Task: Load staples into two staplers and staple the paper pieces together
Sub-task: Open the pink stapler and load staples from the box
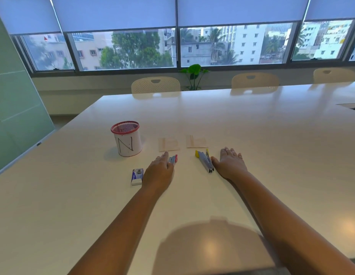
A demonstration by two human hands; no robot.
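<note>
A long white table (192, 120) is seen before a row of windows. Near its left edge, the left hand (159, 171) is laid over a red stapler (173, 159); whether it is grasped cannot be told. The right hand (231, 163) is rested flat, fingers released, just beside a yellow stapler (205, 160). Two paper pieces (168, 144) are laid beyond; a staple box (137, 176) is placed left of the left hand.

Red stapler (173, 159) — yellow stapler (205, 160).
</note>
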